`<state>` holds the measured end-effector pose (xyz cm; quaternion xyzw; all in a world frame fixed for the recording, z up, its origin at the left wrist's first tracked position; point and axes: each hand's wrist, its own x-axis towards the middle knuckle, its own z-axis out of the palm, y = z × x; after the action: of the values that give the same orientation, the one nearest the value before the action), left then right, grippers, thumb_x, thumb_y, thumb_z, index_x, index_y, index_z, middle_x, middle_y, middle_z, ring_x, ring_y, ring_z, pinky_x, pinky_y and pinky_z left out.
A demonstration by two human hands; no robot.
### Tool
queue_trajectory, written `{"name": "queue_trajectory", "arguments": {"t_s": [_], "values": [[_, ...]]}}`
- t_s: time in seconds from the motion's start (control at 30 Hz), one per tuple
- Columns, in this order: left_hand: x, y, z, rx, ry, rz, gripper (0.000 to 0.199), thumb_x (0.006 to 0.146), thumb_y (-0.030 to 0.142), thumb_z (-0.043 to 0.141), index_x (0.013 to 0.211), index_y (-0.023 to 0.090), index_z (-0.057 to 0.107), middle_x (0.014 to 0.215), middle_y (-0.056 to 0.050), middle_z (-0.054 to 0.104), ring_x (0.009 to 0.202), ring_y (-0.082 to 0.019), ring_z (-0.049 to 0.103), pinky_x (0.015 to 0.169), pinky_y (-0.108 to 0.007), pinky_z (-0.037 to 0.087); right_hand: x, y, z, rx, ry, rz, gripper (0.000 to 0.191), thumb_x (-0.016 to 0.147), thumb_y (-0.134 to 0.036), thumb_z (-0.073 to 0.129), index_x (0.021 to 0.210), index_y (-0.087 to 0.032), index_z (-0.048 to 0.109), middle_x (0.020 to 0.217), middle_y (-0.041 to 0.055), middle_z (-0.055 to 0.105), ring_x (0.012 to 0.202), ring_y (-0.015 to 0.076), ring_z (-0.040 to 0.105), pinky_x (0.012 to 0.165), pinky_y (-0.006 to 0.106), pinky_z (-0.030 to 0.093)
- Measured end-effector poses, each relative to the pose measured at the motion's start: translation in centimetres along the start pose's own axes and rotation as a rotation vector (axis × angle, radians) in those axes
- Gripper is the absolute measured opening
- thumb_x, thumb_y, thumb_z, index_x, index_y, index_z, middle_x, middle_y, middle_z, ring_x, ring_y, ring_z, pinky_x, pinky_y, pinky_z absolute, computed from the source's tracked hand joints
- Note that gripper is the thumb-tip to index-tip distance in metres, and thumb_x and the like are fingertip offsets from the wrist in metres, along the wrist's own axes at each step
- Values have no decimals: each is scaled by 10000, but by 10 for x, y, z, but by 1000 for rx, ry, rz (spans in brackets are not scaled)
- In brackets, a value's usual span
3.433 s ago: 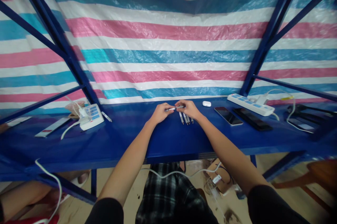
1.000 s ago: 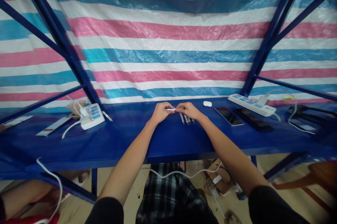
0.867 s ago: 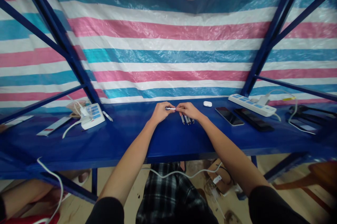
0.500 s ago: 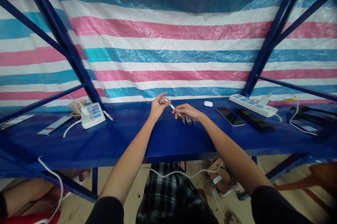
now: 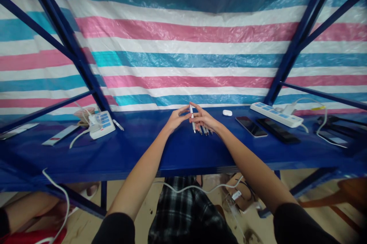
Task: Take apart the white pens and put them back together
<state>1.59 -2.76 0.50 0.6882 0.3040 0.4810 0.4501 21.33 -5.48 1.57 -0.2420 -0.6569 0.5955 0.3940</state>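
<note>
A white pen (image 5: 193,125) stands nearly upright between my hands, over the middle of the blue table (image 5: 183,152). My left hand (image 5: 177,118) has its fingertips closed on the pen from the left. From the right, my right hand (image 5: 205,118) pinches the same pen, its index finger at the top end. Several more pens (image 5: 205,131) lie side by side on the table beneath my right hand, their upper parts hidden by it.
A white earbud case (image 5: 227,113), two dark phones (image 5: 251,126) and a power strip (image 5: 276,115) lie to the right. On the left are another power strip (image 5: 101,125), a single pen (image 5: 118,125) and a flat white box (image 5: 60,135). A person's arm (image 5: 28,207) shows at lower left.
The pen has swung from a slant to nearly upright. My left hand has moved slightly right and down, and my right index finger has risen to the pen's top.
</note>
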Motion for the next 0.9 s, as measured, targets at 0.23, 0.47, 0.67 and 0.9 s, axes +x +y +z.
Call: {"name": "queue_trajectory", "arguments": {"t_s": [0.23, 0.47, 0.67, 0.9], "values": [[1, -2, -1, -45, 15, -38, 674, 785, 466, 808, 1381, 194, 653, 1428, -153, 622, 1296, -348, 585, 1063, -474, 472, 2, 2, 0, -90, 32, -70, 792, 884, -366, 727, 1529, -287, 275, 773, -34, 679, 467, 138, 627, 423, 244, 529], [0, 2, -4, -23, 19, -85, 605, 886, 552, 684, 1384, 211, 641, 1345, -151, 671, 1156, -278, 657, 902, -353, 521, 4, 0, 0, -108, 76, -104, 801, 875, -368, 736, 1519, -274, 269, 743, -47, 688, 452, 132, 611, 419, 230, 505], [-1, 5, -2, -23, 31, -89, 610, 879, 545, 690, 1384, 208, 632, 1196, -129, 723, 1002, -221, 685, 826, -315, 524, 5, 3, -3, -108, 112, -104, 976, 880, -334, 731, 1621, -290, 96, 727, -50, 686, 474, 146, 631, 426, 241, 523], [-3, -2, 3, -114, 64, -129, 657, 755, 318, 810, 1376, 200, 630, 982, -65, 756, 825, -166, 688, 781, -286, 525, 6, 9, 2, -163, 76, 4, 881, 959, -374, 644, 1636, -207, 106, 717, -6, 709, 481, 154, 638, 432, 246, 528]]}}
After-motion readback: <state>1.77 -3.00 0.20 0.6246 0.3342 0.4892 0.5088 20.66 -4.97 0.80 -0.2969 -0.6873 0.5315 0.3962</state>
